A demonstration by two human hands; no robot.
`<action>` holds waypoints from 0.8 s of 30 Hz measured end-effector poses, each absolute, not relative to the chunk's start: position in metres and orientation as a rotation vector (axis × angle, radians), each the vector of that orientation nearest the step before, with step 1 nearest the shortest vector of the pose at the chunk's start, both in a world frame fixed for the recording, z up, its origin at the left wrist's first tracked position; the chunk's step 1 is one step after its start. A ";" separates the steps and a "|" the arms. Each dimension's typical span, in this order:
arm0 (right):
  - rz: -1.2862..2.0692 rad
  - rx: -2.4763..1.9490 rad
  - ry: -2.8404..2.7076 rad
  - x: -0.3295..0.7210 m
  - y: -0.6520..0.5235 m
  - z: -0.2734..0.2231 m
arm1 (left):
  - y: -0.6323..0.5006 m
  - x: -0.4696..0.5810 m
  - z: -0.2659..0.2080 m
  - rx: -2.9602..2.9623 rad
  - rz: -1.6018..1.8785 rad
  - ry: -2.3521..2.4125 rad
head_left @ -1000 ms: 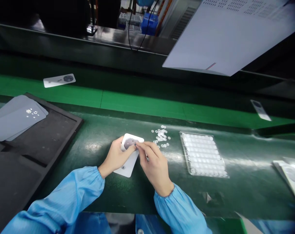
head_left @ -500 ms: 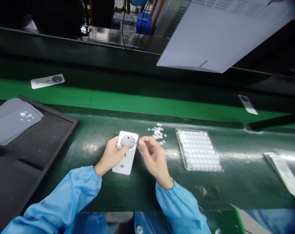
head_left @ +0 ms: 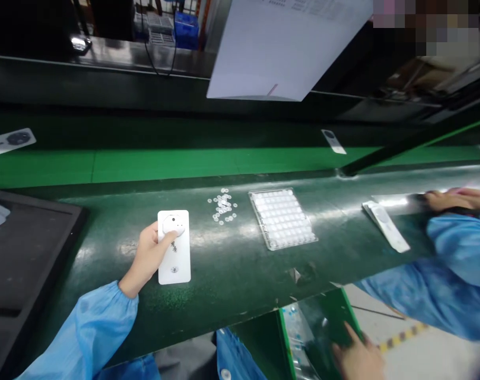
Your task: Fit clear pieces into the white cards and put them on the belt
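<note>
My left hand (head_left: 147,258) grips a white phone back cover (head_left: 180,266) by its left edge, thumb across the round camera area. The cover has small dark markings below the circle and a round mark near the bottom. At the lower right my right hand (head_left: 360,353) is over a green bin (head_left: 351,309), slightly blurred, fingers apart and nothing visible in them. Clear plastic film scraps (head_left: 297,332) with blue bits lie in that bin. Small clear round discs (head_left: 223,203) are scattered on the green bench, right of the cover.
A clear tray (head_left: 285,219) with rows of white round pieces sits right of the discs. A black tray (head_left: 53,221) stands at left. More covers (head_left: 386,227) lie at right, beside a co-worker's hands (head_left: 457,199). A white sheet (head_left: 271,58) hangs above; other covers (head_left: 333,141) lie on the green belt.
My right hand has left the cover's upper right edge, where it pinched at a blue tab, and moved down right to the bin. The tab no longer shows on the cover. The view has turned right.
</note>
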State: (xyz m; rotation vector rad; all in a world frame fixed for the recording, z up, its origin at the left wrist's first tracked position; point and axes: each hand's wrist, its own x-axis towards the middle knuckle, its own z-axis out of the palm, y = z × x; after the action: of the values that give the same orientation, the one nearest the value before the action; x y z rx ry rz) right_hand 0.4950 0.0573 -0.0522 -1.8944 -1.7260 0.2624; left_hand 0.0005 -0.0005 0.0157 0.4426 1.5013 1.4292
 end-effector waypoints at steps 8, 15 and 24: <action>0.390 -1.046 -2.176 0.256 0.107 -0.016 | 0.000 0.000 0.015 0.512 1.421 1.521; 0.443 -0.861 -2.422 0.223 0.107 -0.023 | -0.005 0.001 0.007 0.561 1.470 1.457; 0.554 -0.538 -2.663 0.292 -0.001 -0.004 | -0.011 0.008 -0.002 0.721 1.539 1.383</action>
State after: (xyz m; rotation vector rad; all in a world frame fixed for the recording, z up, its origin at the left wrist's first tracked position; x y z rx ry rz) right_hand 0.2924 -0.0010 -0.0037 -0.5382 -2.6628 0.5536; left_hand 0.0079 -0.0112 -0.0017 0.7211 1.3827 1.5388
